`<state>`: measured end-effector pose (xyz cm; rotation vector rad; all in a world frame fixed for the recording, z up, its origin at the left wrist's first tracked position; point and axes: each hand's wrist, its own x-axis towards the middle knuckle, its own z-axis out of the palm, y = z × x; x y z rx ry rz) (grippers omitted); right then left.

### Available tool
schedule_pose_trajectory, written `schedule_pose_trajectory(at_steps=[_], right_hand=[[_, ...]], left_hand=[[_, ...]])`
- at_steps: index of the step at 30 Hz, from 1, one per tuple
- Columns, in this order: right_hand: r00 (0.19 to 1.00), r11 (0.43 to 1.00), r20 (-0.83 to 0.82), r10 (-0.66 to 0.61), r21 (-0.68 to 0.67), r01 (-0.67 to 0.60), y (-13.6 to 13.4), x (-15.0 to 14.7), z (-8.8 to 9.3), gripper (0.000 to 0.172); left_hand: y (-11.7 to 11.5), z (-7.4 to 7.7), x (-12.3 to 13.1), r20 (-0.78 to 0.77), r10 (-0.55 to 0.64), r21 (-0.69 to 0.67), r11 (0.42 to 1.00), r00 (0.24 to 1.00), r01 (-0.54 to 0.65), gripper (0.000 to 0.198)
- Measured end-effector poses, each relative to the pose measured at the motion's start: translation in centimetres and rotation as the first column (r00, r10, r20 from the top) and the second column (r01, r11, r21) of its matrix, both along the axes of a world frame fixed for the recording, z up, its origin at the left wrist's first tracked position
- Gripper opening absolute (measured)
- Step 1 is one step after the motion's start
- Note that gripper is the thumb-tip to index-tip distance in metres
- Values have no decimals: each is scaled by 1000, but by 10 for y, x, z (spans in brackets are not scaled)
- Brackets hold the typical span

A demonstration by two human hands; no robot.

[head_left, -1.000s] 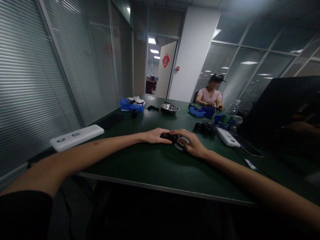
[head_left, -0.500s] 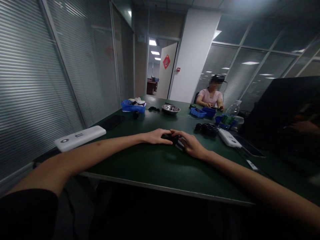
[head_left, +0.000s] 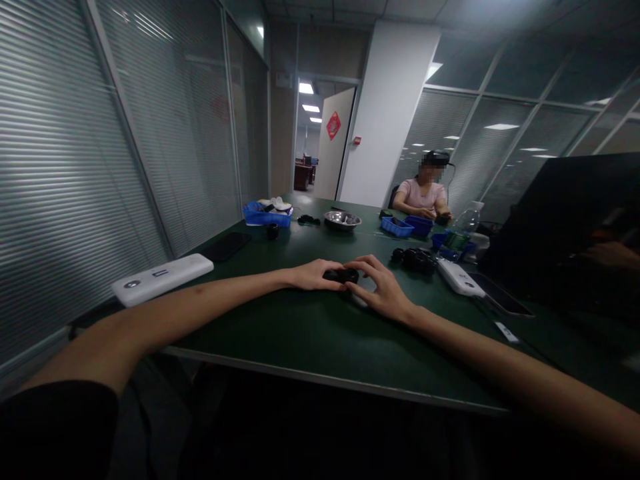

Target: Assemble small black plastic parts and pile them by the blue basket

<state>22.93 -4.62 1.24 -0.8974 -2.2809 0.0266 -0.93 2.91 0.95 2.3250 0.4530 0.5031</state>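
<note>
A small black object (head_left: 336, 275) is held low over the green table (head_left: 300, 333); its kind is too dark to make out. My left hand (head_left: 316, 274) grips its left end between thumb and fingers. At the right end, my right hand (head_left: 379, 288) curves round it, fingertips on the far side and thumb on the near side. Several black rounded pieces (head_left: 415, 261) lie together to the right of my right hand. Beyond both hands stands a shiny metal bowl (head_left: 342, 221) with something small inside.
A white power bank (head_left: 163, 279) and a dark phone (head_left: 227, 247) lie on the left. A blue basket (head_left: 267, 215) stands at the back left, blue trays (head_left: 397, 227) at the back right. On the right are another white power bank (head_left: 460, 277), a clear bottle (head_left: 467, 223) and a seated person (head_left: 423, 195).
My right hand has shifted on the black object: its thumb now shows at the near side and its fingers arch more. My left hand stays almost in place.
</note>
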Motion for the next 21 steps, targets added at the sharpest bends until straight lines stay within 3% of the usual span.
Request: schedule_pose_trajectory(at_steps=[4, 21], right_hand=[[999, 999, 10, -32, -2, 32, 1, 1, 0, 33], [996, 995, 10, 93, -22, -93, -1, 4, 4, 34]], left_hand=[[0, 1, -1, -2, -11, 2, 1000, 1000, 11, 54], [-1, 1, -1, -13, 6, 49, 999, 1000, -5, 58]])
